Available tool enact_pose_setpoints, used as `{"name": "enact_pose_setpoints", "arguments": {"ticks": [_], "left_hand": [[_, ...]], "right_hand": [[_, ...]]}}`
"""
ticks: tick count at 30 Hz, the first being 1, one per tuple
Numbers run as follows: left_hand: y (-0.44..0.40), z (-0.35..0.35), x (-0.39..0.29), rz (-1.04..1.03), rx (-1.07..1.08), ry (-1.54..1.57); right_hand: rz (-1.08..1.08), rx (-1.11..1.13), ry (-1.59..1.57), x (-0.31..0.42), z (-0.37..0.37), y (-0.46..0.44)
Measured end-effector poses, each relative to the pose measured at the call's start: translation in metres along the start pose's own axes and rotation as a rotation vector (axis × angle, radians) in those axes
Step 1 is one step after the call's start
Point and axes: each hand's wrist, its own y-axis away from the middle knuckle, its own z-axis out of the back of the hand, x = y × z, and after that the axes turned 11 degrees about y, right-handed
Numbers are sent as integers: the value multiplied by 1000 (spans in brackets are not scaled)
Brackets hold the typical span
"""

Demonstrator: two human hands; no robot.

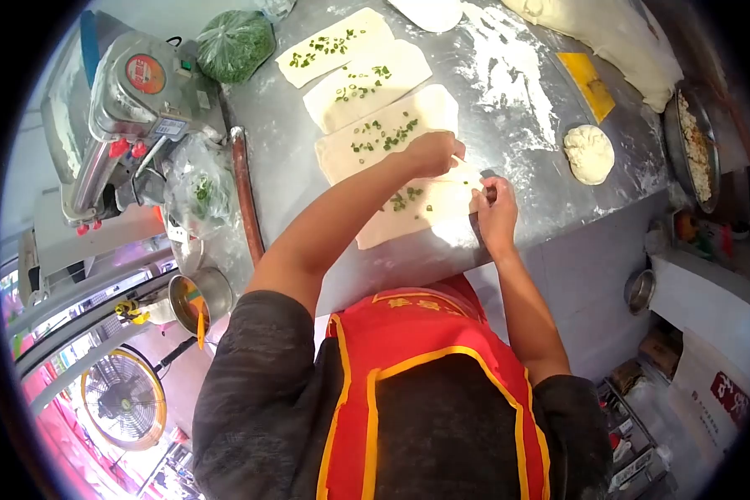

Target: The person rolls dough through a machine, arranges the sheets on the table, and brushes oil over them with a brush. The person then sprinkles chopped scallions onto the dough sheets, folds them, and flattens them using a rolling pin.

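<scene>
Red apron (417, 332) foremost, left hand (433, 155) (far) and right hand (498, 215) (near) are pinching the right end of the nearest, crosswise-lying dough sheet (421, 222).

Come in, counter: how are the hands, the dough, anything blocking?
Left hand, right hand at right end of nearest dough sheet. Four sheets in all, chopped greens on each. Nothing seen blocking; dough ball off right.

Glare on table (528, 179); curved, dark edges
</scene>
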Motion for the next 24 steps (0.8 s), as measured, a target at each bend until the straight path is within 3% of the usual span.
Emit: {"name": "enact_pose_setpoints", "arguments": {"ticks": [5, 6, 9, 15, 20, 22, 24], "left_hand": [[13, 0, 6, -114, -82, 59], [16, -1, 6, -139, -96, 65], [30, 9, 12, -257, -84, 64], [92, 35, 14, -176, -28, 78], [109, 17, 52, -261, -136, -77], [115, 13, 50, -259, -163, -133], [121, 9, 54, -329, -196, -269]], "right_hand": [[62, -81, 201, -9, -5, 3], [-41, 105, 164, -7, 1, 1], [75, 48, 199, 10, 11, 11], [176, 141, -104, 32, -26, 49], [192, 159, -139, 36, -61, 53], [199, 232, -169, 36, -55, 49], [297, 156, -70, 41, -37, 42]]}}
